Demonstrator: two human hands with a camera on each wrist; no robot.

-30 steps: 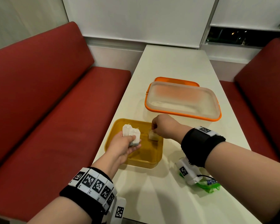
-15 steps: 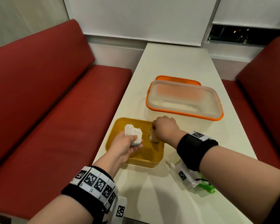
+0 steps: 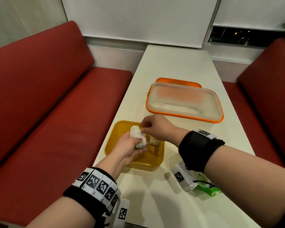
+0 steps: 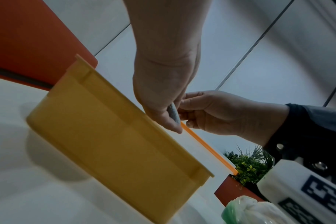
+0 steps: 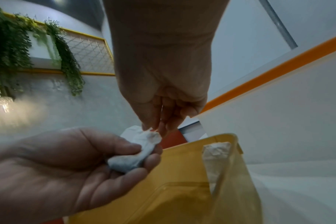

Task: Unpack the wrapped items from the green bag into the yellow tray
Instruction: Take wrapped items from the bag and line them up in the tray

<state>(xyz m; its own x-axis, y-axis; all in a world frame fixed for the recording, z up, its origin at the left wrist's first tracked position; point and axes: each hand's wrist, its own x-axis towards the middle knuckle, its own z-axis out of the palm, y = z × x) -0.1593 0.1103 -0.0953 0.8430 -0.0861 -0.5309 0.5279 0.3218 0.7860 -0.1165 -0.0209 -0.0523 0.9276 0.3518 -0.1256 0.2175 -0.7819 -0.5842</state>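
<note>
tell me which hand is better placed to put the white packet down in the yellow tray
Left, probably. The left hand already grips the white packet above the yellow tray; the right hand only pinches its top corner.

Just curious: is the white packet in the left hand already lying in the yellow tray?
Not yet: the left hand holds the white packet above the yellow tray; the right hand pinches its top.
</note>
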